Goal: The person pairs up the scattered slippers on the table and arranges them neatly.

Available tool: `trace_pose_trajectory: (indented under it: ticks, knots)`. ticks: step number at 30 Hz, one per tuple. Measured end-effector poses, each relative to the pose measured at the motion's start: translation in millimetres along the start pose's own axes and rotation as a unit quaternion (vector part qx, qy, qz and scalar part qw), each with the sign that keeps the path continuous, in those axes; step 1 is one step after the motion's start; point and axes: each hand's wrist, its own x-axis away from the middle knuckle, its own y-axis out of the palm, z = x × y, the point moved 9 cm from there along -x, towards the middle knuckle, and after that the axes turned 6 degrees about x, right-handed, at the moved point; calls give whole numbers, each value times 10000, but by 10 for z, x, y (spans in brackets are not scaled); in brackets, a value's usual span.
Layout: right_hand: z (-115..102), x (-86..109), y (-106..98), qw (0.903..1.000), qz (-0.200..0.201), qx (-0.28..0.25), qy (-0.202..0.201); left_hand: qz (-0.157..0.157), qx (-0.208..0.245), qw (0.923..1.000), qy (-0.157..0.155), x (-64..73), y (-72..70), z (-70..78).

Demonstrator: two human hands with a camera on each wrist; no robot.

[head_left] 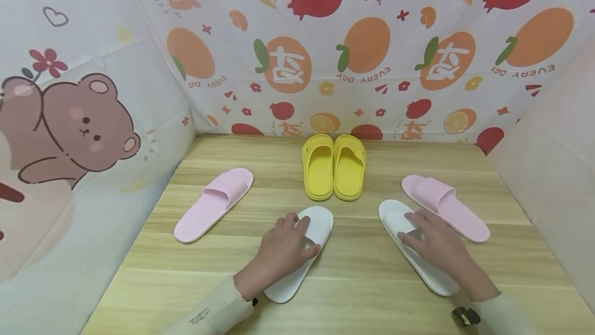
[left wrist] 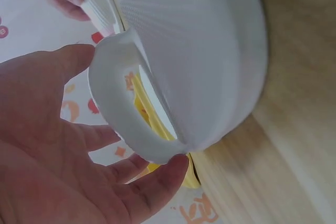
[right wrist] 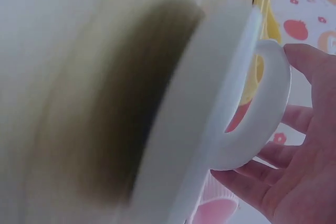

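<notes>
My left hand point(head_left: 283, 250) spans the strap of a white slipper point(head_left: 321, 217), thumb on one side and fingers on the other. In the left wrist view its fingertips meet the strap point(left wrist: 107, 93) edges, and the sole point(left wrist: 199, 56) lies close over the wood. The second white slipper point(head_left: 394, 212) is gripped by my right hand point(head_left: 437, 242) in the same way, across its strap point(right wrist: 277, 93). A dark shadow lies beside that sole in the right wrist view. Toes point away from me, the left slipper leaning right and the right one leaning left.
A pair of yellow slippers point(head_left: 334, 170) stands side by side at the back middle of the wooden tabletop point(head_left: 353, 283). One pink slipper point(head_left: 214, 206) lies at the left, another pink slipper point(head_left: 446, 208) right behind my right hand. Printed cloth point(head_left: 325, 87) walls the back and sides.
</notes>
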Motion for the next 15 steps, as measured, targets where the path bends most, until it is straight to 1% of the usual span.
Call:
trace_pose_trajectory:
  ticks: [2, 4, 9, 13, 15]
  knots:
    - [-65, 10, -15, 9999, 79, 98, -33, -4, 62, 10000, -73, 24, -14, -25]
    - [-110, 19, -8, 9999, 73, 121, 12, -16, 165, 9998, -148, 45, -25, -52]
    - [-163, 29, 71, 9993, -277, -102, 247, -34, 311, 9990, -317, 64, -24, -131]
    - [-232, 27, 125, 9976, -526, -325, 305, -37, 328, 9988, -364, 52, -34, -173]
    - [-286, 21, 142, 9970, -589, -395, 300, -27, 329, 9987, -400, 47, -46, -194]
